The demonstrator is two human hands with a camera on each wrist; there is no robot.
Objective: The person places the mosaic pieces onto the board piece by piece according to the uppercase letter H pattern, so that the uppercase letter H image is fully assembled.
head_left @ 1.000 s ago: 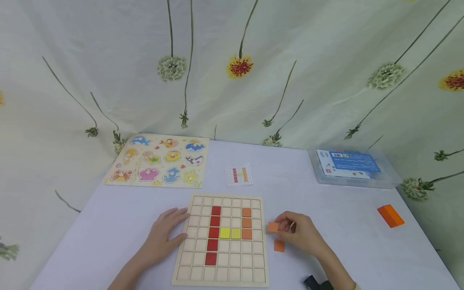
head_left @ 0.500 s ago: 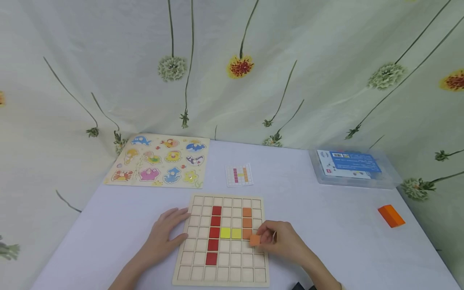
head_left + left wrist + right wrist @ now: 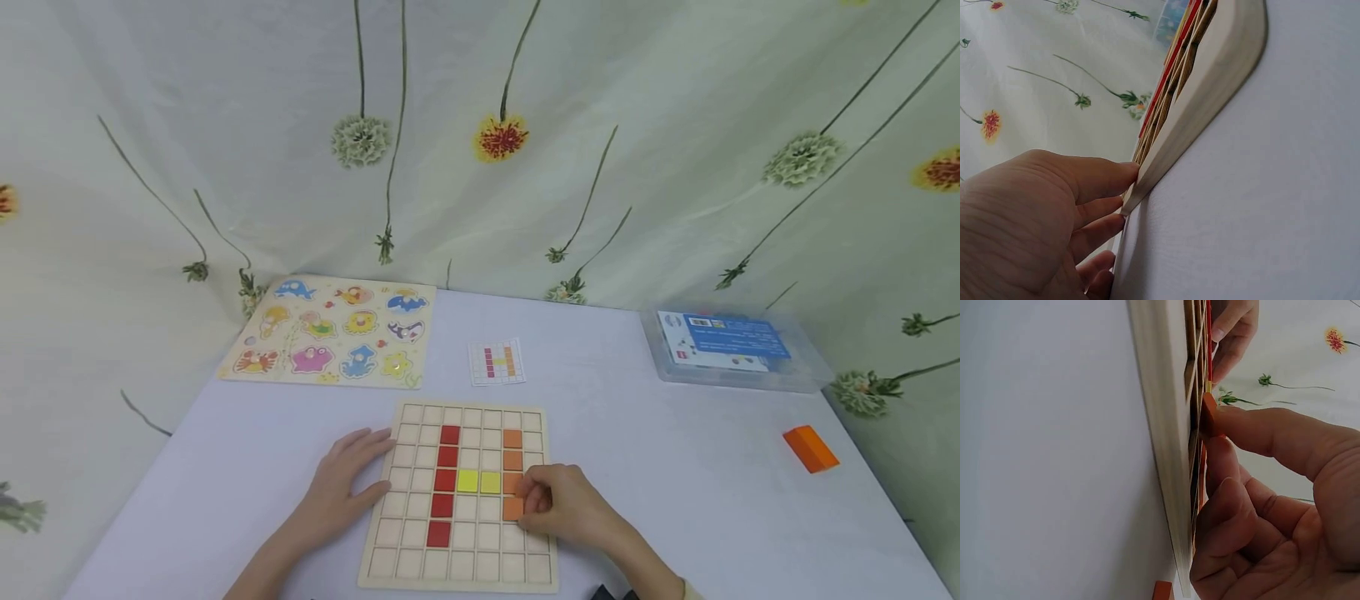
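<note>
A wooden grid board (image 3: 390,558) lies on the table, with a column of red square tiles (image 3: 445,480), two yellow tiles (image 3: 479,482) and a column of orange tiles (image 3: 512,438) in its cells. My right hand (image 3: 566,507) pinches an orange square tile (image 3: 513,508) (image 3: 1211,415) between thumb and fingers, at the cell just below the other orange ones. It looks slightly tilted in the right wrist view. My left hand (image 3: 341,483) rests against the board's left edge, fingers extended and touching the rim (image 3: 1166,150).
Another orange tile (image 3: 1163,590) lies on the table beside the board's right side. A pattern card (image 3: 497,362) stands behind the board, an animal puzzle (image 3: 330,333) at back left. A clear plastic box (image 3: 738,354) and an orange block (image 3: 811,449) are at right.
My right hand has carried the orange tile leftward from beside the board to a cell in the orange column. My left hand stays at the board's left edge.
</note>
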